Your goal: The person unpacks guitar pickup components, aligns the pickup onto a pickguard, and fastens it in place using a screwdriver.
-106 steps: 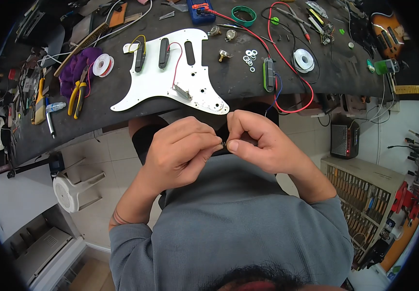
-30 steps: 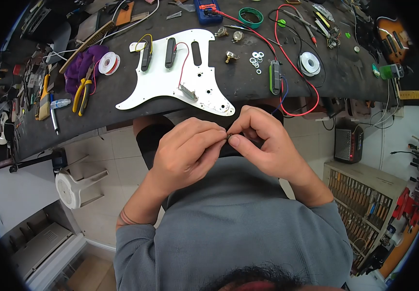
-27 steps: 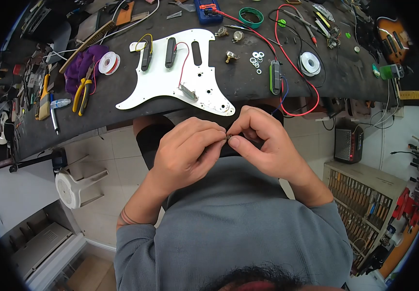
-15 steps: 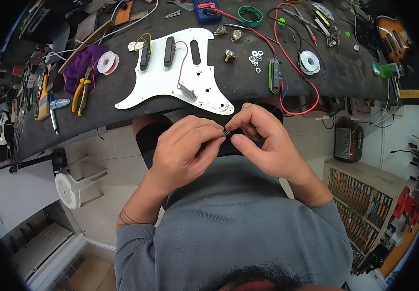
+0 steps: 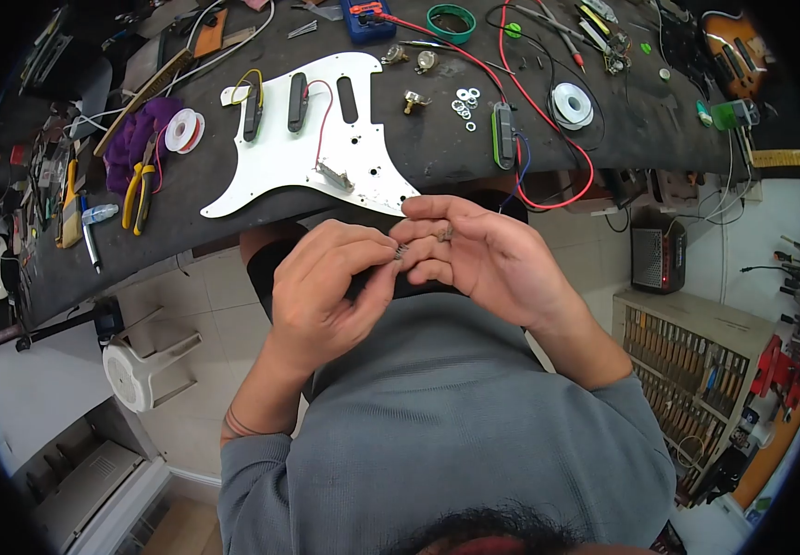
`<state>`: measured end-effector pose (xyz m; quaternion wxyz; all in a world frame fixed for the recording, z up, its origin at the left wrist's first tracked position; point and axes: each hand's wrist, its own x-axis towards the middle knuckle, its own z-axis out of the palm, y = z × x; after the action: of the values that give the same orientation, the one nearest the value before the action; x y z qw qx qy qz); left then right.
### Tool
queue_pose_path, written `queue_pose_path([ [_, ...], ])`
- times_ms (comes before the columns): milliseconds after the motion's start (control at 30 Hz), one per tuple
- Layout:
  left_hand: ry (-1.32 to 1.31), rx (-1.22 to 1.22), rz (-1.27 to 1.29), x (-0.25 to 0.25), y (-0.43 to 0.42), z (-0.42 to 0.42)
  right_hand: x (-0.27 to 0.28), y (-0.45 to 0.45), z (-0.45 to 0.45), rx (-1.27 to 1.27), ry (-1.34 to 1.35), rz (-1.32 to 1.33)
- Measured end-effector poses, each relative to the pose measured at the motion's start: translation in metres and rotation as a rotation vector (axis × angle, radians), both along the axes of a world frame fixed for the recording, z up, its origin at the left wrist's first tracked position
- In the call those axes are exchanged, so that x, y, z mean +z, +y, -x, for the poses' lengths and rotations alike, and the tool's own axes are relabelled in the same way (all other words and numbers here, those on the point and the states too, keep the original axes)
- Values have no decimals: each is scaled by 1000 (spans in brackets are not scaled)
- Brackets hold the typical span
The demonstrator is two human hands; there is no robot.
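Head view: we pinch a small part [image 5: 401, 251] in our left hand [image 5: 333, 289], off the table's [image 5: 446, 153] near edge by the pickguard [image 5: 275, 162]. Right hand [image 5: 488, 248] spread, bit [image 5: 445, 235] on its fingers. Likely sorting; next calls for steady fingertips, we judge.

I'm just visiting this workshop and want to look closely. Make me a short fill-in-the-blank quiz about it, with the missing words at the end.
1. The left hand pinches a small part between its forefinger and its ____.
2. The number of long black pickups on the white plate is ____.
3. The wire curving down from the right-hand one of these is coloured ____.
4. The pliers on the workbench have handles in black and ____.

Missing words: thumb; two; red; yellow.
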<state>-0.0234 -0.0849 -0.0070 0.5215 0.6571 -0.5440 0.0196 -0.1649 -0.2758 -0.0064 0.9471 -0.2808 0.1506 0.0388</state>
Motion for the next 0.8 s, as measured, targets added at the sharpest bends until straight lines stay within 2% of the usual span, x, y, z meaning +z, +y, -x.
queue_pose_path([
  [100, 22, 37, 11, -2, 1, 0, -3, 1, 1, 7, -56, -95],
  [300, -27, 79, 24, 3, -4, 1, 4, 4, 2, -48, -50, -51],
  [600, -52, -70, 26, -3, -13, 3, 9, 5, 9, -8, -30, 109],
  [800, 35, -30, -99, -2, -20, 8, 9, 5, 13, 14, 5, 136],
])
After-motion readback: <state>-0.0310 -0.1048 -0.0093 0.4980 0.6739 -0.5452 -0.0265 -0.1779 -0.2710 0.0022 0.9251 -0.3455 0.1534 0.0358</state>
